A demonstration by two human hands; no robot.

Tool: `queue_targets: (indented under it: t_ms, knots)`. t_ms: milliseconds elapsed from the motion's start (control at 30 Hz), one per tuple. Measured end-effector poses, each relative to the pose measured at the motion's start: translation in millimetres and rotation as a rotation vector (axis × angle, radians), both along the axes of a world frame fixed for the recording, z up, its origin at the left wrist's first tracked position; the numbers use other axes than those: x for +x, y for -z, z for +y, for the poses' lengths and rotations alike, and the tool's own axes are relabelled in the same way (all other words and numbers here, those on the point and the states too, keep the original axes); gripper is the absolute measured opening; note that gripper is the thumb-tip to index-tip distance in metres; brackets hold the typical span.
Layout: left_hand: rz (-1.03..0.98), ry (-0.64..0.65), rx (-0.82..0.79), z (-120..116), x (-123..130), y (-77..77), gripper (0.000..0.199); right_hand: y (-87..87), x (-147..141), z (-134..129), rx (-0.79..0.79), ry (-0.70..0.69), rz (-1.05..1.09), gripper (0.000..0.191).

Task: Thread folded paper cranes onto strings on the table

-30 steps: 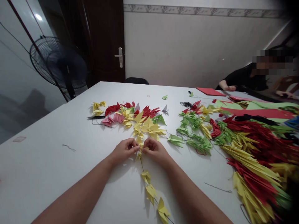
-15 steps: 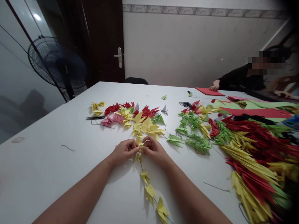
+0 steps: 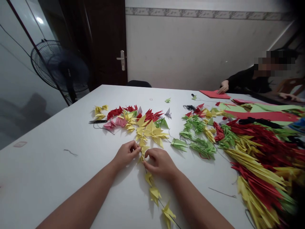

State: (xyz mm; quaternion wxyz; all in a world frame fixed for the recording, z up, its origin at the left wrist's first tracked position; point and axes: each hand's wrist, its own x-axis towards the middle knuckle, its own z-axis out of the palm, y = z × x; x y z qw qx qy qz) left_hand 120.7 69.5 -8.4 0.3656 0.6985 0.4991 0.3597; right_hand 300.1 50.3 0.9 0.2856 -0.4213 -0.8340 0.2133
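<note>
A dark string with yellow folded-paper pieces (image 3: 154,193) runs from the middle of the white table towards me. My left hand (image 3: 127,154) pinches the string at a yellow piece, thumb and forefinger together. Just right of it and slightly nearer me, my right hand (image 3: 159,163) has thumb and finger curled around a yellow piece on the same string. Beyond my hands lie more yellow pieces (image 3: 152,129), with red ones (image 3: 115,112) and pink ones (image 3: 115,123) to the left.
Black scissors (image 3: 98,121) lie left of the pieces. Green strung pieces (image 3: 202,147) and a large red, yellow and green pile (image 3: 259,143) fill the right side. A person's hand (image 3: 223,87) rests on red paper (image 3: 209,93) at the back. A fan (image 3: 68,71) stands left.
My right hand has moved slightly down the string towards me, apart from my left hand. The near yellow pieces have shifted a little right. The person's hand at the back has moved slightly right.
</note>
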Motion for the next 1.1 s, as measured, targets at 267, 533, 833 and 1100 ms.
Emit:
queue_targets:
  t_ms: [267,533,833,1100]
  knots:
    - [-0.006,-0.034,-0.016,-1.3,2.1,-0.2,0.029,6.6,-3.3,2.4,-0.031,-0.049,-0.001,0.011]
    - [0.174,-0.050,0.112,-3.3,4.5,-1.0,0.022,7.4,-3.1,5.8,-0.171,-0.005,0.277,0.008]
    - [0.193,0.045,0.360,-12.1,1.9,-7.3,0.018,8.7,-2.5,12.2,-0.302,0.056,0.315,0.007]
    - [0.176,0.188,0.251,-12.6,2.0,-7.7,0.023,11.2,2.0,15.8,-0.421,-0.045,0.398,0.012]
